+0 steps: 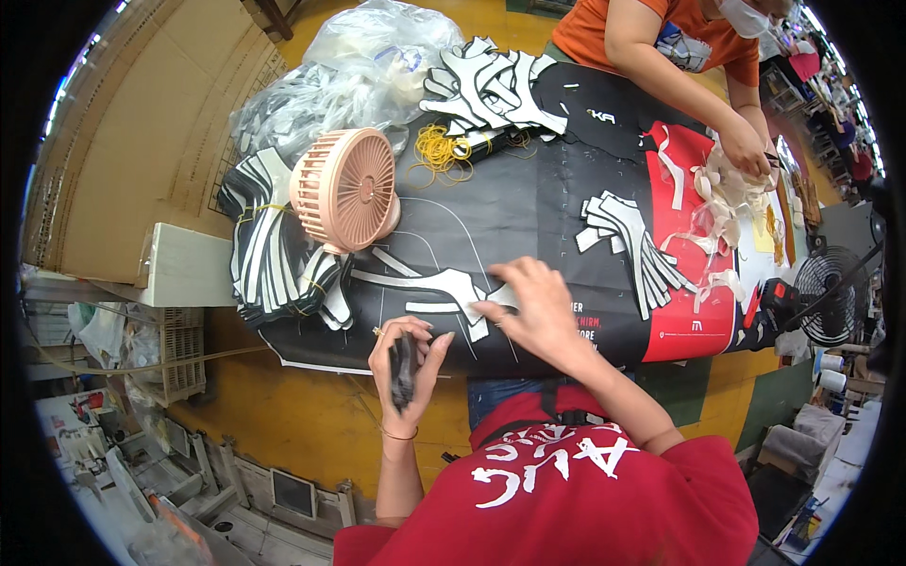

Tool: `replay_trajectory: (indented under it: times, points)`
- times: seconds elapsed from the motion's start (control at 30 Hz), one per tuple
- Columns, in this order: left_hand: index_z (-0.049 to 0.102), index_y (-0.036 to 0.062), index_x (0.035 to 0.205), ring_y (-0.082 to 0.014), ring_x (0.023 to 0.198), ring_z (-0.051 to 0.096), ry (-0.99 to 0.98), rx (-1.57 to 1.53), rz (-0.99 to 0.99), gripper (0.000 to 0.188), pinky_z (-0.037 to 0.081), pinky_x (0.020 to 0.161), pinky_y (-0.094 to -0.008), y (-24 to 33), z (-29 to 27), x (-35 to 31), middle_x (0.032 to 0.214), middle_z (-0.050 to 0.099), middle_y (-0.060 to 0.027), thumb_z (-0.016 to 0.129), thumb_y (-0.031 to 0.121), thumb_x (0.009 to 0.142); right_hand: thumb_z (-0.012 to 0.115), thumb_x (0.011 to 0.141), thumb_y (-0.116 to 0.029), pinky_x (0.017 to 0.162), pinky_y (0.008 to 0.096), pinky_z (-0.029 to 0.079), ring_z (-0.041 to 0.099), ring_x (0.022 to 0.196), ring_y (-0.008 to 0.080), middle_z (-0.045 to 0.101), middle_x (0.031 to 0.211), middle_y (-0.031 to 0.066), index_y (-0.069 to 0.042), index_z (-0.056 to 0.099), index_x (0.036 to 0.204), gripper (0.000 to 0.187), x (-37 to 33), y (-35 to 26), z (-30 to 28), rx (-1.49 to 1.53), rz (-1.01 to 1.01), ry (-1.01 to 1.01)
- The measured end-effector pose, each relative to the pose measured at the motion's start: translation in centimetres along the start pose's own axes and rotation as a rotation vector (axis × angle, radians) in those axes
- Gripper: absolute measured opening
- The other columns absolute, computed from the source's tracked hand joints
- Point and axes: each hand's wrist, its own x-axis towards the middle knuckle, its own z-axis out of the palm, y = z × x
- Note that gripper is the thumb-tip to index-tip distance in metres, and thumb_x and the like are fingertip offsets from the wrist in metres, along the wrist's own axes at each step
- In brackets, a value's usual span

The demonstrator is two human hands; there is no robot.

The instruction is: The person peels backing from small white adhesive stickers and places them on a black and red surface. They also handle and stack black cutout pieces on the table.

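My left hand (404,370) is at the table's near edge, its fingers curled round a dark, elongated black object (403,372) whose kind I cannot make out. My right hand (534,309) reaches over the black table cover with fingers spread, thumb and fingertips at a white, black-edged curved cut piece (453,285). That branched piece lies flat between my hands, with a narrow white strip (432,307) beside it. Left of them is a thick stack of similar white-and-black pieces (269,250), bound with a yellow band. To the right, more such pieces (630,241) are fanned out.
A pink fan (351,189) stands beside the bound stack. Further back are yellow rubber bands (441,156), a loose pile of cut pieces (495,90) and a clear plastic bag (377,47). At far right, another person's hands (746,146) work over pale scraps (719,203).
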Motion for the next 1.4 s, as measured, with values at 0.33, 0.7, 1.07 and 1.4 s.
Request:
replay_trajectory:
  times: [0.33, 0.7, 1.07, 1.4]
  points:
    - [0.058, 0.0010, 0.084, -0.0249, 0.074, 0.062, -0.040, 0.274, 0.186, 0.029, 0.049, 0.071, -0.0327, 0.1, 0.1, 0.2, 0.083, 0.063, -0.0105, 0.084, 0.002, 0.071, 0.084, 0.075, -0.025, 0.084, 0.0413, 0.039, 0.061, 0.088, 0.0248, 0.064, 0.088, 0.0036, -0.009, 0.057, 0.108, 0.045, 1.5, -1.9, 1.2, 0.060, 0.112, -0.144]
    - [0.054, 0.0042, 0.136, -0.0366, 0.101, 0.059, -0.275, 0.459, 0.475, 0.074, 0.050, 0.087, -0.0431, 1.1, 3.2, 1.2, 0.127, 0.050, -0.0179, 0.070, -0.008, 0.064, 0.079, 0.079, -0.011, 0.063, 0.0347, 0.049, 0.065, 0.068, 0.0200, 0.064, 0.079, 0.0081, -0.001, 0.061, 0.099, 0.029, 0.3, -0.5, -5.3, 0.491, -0.130, -0.418]
    - [0.064, 0.0027, 0.092, -0.0255, 0.070, 0.064, -0.127, 0.259, 0.416, 0.025, 0.049, 0.065, -0.0319, 0.5, 2.5, 1.2, 0.079, 0.064, -0.0112, 0.071, -0.004, 0.069, 0.084, 0.076, -0.026, 0.086, 0.0370, 0.047, 0.063, 0.093, 0.0241, 0.065, 0.095, 0.0089, -0.006, 0.068, 0.108, 0.041, -2.7, 3.5, -4.2, 0.148, 0.254, -0.116]
    - [0.058, 0.0034, 0.093, -0.0035, 0.073, 0.058, -0.391, -0.250, -0.135, 0.031, 0.048, 0.068, -0.0207, 2.5, 3.2, 1.0, 0.078, 0.064, 0.0008, 0.085, 0.008, 0.078, 0.078, 0.079, -0.023, 0.102, 0.0457, 0.041, 0.048, 0.127, 0.0353, 0.051, 0.142, 0.0138, -0.016, 0.054, 0.138, 0.065, -2.9, 1.3, -6.0, 0.240, -0.214, 0.090]
